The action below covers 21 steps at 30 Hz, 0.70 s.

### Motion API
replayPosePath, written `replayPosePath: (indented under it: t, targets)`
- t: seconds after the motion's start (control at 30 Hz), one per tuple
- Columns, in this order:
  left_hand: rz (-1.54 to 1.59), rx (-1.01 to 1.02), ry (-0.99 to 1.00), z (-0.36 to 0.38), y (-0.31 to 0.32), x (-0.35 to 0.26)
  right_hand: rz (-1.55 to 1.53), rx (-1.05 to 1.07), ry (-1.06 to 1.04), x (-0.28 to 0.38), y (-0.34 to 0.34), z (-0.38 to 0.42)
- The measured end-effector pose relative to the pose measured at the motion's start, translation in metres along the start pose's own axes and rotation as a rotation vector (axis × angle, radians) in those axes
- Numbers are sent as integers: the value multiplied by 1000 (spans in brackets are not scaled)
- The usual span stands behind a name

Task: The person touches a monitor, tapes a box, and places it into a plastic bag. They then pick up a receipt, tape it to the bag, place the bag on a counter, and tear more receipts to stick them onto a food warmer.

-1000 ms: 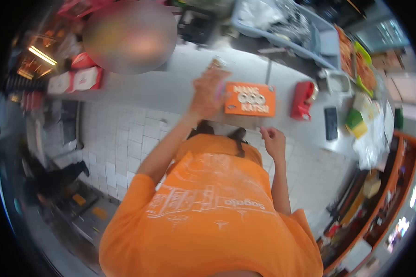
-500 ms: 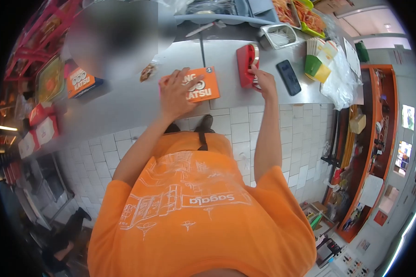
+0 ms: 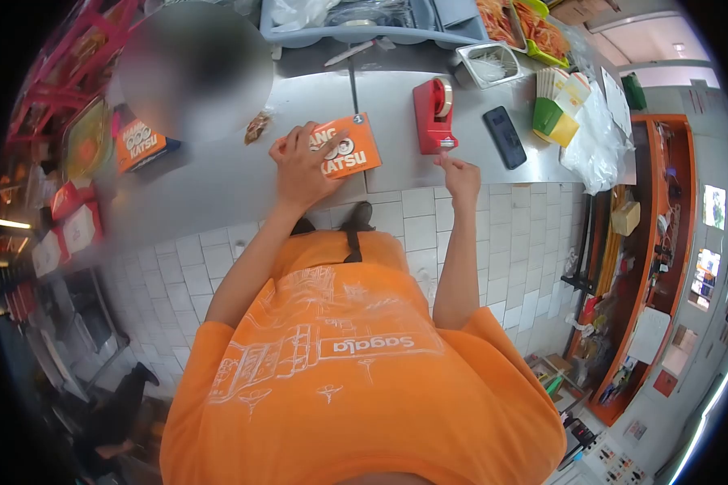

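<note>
An orange "Katsu" food box (image 3: 353, 150) lies on the steel counter (image 3: 396, 90), near its front edge. My left hand (image 3: 306, 170) grips the box's left end, with fingers draped across its top. To the right stands a red tape dispenser (image 3: 426, 121) holding a roll of clear tape (image 3: 442, 97). My right hand (image 3: 462, 175) is closed in a pinch just below the dispenser's cutting edge, at the end of the tape. The strip between those fingers is too thin to make out clearly.
A dark phone (image 3: 505, 137) lies right of the dispenser. Beyond are a metal container (image 3: 488, 65), green-yellow cartons (image 3: 555, 121) and plastic bags (image 3: 594, 149). A blue tray (image 3: 372, 34) sits at the back. Another Katsu box (image 3: 141, 145) stands left, near a blurred round area.
My right hand has drawn back from the tape roll to the dispenser's front end. The orange box has shifted and turned slightly under my left hand.
</note>
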<state>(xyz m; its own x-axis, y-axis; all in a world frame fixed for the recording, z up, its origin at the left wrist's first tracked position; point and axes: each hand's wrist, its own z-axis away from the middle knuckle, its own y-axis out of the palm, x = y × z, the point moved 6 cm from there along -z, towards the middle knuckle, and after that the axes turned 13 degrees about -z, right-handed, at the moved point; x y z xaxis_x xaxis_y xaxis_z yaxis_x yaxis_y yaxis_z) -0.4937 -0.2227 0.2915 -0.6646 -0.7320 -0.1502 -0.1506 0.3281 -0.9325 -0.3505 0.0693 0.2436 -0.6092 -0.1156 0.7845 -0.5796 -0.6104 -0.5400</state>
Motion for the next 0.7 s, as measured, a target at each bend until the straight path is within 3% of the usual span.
replayPosePath:
  t: [0.1, 0.27, 0.4, 0.47, 0.53, 0.57, 0.63, 0.7]
  targets:
    - [-3, 12, -11, 5, 3, 0, 36, -133, 78, -26, -4, -4]
    - [13, -12, -24, 1, -1, 3, -267, 585, 25, 21, 83, 70]
    - [8, -41, -13, 4, -3, 5, -358, 550, 102, 26, 148, 97]
    - [-33, 92, 37, 1, -1, 6, -320, 509, 134, 19, 155, 87]
    - [3, 63, 36, 0, -7, 5, -1, 415, -199, 27, 140, 74]
    - [39, 44, 35, 2, -10, 4, 4, 411, -197, 20, 139, 69]
    - [44, 11, 6, 3, -7, 6, 343, 263, -463, 22, 140, 56]
    - [65, 6, -80, 2, -3, 9, 437, 186, -485, 17, 142, 59]
